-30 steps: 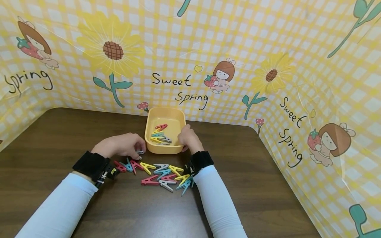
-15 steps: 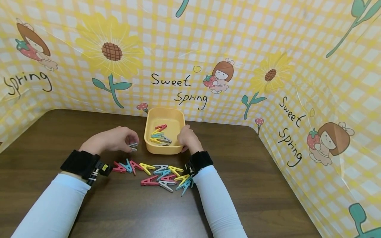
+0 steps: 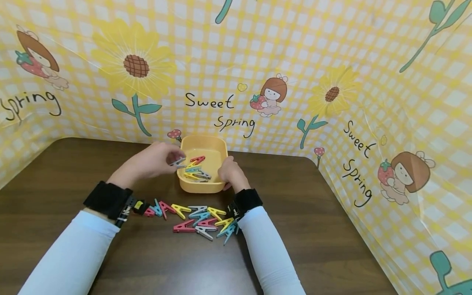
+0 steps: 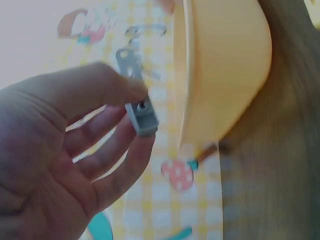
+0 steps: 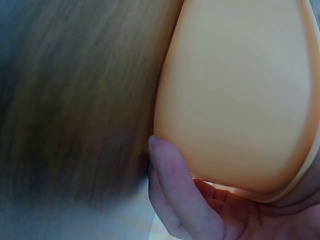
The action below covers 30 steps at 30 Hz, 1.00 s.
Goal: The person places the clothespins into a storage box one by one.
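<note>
A yellow plastic tub (image 3: 212,144) stands on the brown table and holds several coloured clothespins (image 3: 194,169). My left hand (image 3: 156,160) pinches a grey clothespin (image 3: 178,162) between thumb and fingers, just over the tub's left rim. In the left wrist view the grey clothespin (image 4: 137,106) hangs beside the tub's wall (image 4: 227,75). My right hand (image 3: 228,173) grips the tub's right side; in the right wrist view its fingers (image 5: 172,185) wrap the tub's wall (image 5: 235,95). A row of loose clothespins (image 3: 195,218) lies in front of the tub, between my forearms.
The brown table (image 3: 324,229) is walled on three sides by a yellow checked sheet (image 3: 332,61) printed with sunflowers and "Sweet Spring". The table's right edge (image 3: 354,237) runs close to the sheet. Black wrist straps (image 3: 107,199) sit on both arms.
My left hand has lifted the grey clothespin off the table and carried it up and right to the tub's left rim. The right hand has stayed on the tub.
</note>
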Available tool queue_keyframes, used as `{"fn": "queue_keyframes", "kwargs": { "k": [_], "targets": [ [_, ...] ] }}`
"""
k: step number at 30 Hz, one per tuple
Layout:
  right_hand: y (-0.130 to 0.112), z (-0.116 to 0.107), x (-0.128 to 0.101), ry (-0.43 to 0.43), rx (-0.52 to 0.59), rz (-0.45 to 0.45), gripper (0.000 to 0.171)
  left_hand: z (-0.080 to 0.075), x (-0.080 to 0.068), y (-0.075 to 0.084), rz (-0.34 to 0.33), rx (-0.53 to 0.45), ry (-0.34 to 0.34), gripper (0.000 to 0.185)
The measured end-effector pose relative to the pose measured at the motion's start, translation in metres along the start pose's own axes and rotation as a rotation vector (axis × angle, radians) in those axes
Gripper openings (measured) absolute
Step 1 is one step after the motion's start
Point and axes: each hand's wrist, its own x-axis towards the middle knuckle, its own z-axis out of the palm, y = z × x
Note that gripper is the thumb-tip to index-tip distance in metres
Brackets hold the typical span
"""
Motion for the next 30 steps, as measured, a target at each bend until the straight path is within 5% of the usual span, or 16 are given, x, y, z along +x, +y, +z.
{"fn": "queue_keyframes", "kwargs": {
  "k": [7,15,21,30],
  "targets": [
    [0.012,0.009,0.034,0.016,-0.018,0.047,0.069,0.023,0.054,0.018,-0.055,0.091,0.063,0.030],
    [0.000,0.001,0.001,0.002,0.008,-0.011,0.069,0.026,0.094,0.009,-0.181,0.309,0.078,0.013],
    [-0.001,-0.001,-0.004,0.010,-0.030,-0.028,0.068,0.036,0.110,0.006,-0.159,0.425,0.009,0.008],
    [-0.002,0.000,-0.004,0.009,-0.033,-0.017,0.066,0.047,0.113,0.000,-0.112,0.497,0.048,0.013]
  ]
}}
